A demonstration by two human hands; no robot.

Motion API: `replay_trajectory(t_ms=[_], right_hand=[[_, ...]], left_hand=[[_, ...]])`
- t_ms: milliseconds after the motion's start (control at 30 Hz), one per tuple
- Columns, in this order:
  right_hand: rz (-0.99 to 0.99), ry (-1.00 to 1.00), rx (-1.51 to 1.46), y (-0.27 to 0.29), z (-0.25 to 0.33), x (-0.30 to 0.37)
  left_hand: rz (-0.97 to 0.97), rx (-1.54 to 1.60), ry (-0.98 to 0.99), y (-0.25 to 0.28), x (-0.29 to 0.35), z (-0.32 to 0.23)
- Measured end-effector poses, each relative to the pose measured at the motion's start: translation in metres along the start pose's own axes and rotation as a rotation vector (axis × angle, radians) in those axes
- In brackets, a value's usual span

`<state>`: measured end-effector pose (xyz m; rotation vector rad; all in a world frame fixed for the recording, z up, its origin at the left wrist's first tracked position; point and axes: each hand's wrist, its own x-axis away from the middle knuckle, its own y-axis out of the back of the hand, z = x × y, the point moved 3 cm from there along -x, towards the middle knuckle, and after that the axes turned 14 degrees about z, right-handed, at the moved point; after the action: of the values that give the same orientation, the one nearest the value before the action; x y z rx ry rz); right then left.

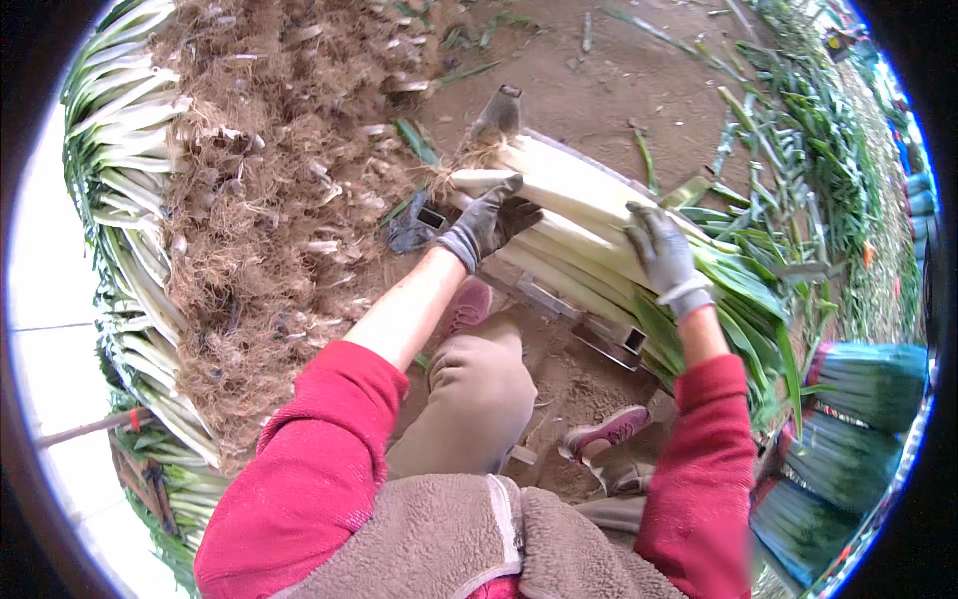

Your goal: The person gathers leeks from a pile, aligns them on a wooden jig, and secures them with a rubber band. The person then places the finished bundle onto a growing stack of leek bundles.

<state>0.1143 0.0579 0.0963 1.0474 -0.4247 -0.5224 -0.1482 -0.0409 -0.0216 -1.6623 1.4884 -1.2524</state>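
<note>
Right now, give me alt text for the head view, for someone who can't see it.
A gloved left hand and gloved right hand touch leeks lying across a metal stand, the left near the root end, the right nearer the leaves. A pile of leeks with shaggy roots fills the left side; green bundles sit lower right.

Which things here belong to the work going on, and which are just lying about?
In use:
- leeks under the left hand and right hand
- metal stand beneath them

Apparently just lying about:
- rooted leek pile, left
- green leaf scraps, right
- red-banded bundles, lower right
</note>
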Motion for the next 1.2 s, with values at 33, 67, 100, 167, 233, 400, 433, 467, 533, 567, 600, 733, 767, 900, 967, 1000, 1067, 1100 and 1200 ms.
replay_trajectory(t_ms=[33, 67, 100, 167, 233, 400, 433, 467, 533, 567, 600, 733, 767, 900, 967, 1000, 1067, 1100, 1200], right_hand=[[-0.002, 0.037, -0.052, -0.003, -0.011, 0.001], [0.038, 0.059, 0.025, -0.009, -0.014, 0.003], [0.021, 0.089, 0.104, -0.002, -0.021, 0.008], [0.024, 0.085, 0.048, 0.01, -0.028, 0.009], [0.007, 0.081, 0.021, 0.03, -0.034, 0.016], [-0.177, -0.024, -0.062, 0.05, -0.07, 0.017], [-0.015, -0.142, -0.084, 0.04, -0.084, 0.011], [0.066, -0.109, -0.079, 0.025, -0.088, 0.007], [0.253, -0.231, -0.056, 0.003, -0.104, 0.0], [0.208, -0.205, -0.092, -0.002, -0.108, -0.003], [0.209, -0.173, -0.136, -0.004, -0.11, -0.005], [0.218, -0.159, -0.182, 0.01, -0.096, 0.004], [0.237, -0.167, -0.172, 0.015, -0.088, 0.01], [0.12, -0.013, 0.126, 0.029, -0.048, 0.037], [0.266, -0.078, 0.124, 0.022, -0.04, 0.043], [0.188, -0.096, 0.1, 0.026, -0.039, 0.045], [0.077, -0.049, 0.089, 0.032, -0.039, 0.046], [0.035, -0.024, 0.055, 0.037, -0.041, 0.045], [0.016, -0.103, -0.164, 0.056, -0.056, 0.044]], left_hand=[[0.188, 0.057, 0.028, 0.007, 0.004, 0.001], [0.553, 0.251, 0.035, 0.002, 0.007, -0.001], [0.413, 0.149, 0.07, 0.008, 0.01, -0.002], [0.303, -0.054, 0.125, -0.001, 0.019, 0.003], [0.125, -0.263, 0.194, -0.022, 0.03, 0.01], [0.018, -1.373, -0.366, -0.089, 0.038, 0.01], [0.136, -1.707, -0.578, -0.1, 0.032, 0.009], [0.126, -1.865, -0.61, -0.103, 0.021, 0.013], [0.151, -2.045, -0.621, -0.1, -0.002, 0.019], [0.143, -2.054, -0.619, -0.095, -0.009, 0.021], [0.138, -2.063, -0.618, -0.09, -0.014, 0.023], [0.262, -2.155, -0.521, -0.068, -0.02, 0.017], [0.315, -2.19, -0.533, -0.066, -0.018, 0.012], [0.164, -2.17, -0.73, -0.075, 0.01, -0.013], [0.295, -2.052, -0.683, -0.09, 0.031, -0.005], [0.444, -2.066, -0.702, -0.101, 0.036, 0.005], [0.72, -2.021, -0.726, -0.121, 0.044, 0.025], [0.775, -2.027, -0.751, -0.127, 0.042, 0.032], [0.567, -2.167, -0.581, -0.129, -0.004, 0.037]])
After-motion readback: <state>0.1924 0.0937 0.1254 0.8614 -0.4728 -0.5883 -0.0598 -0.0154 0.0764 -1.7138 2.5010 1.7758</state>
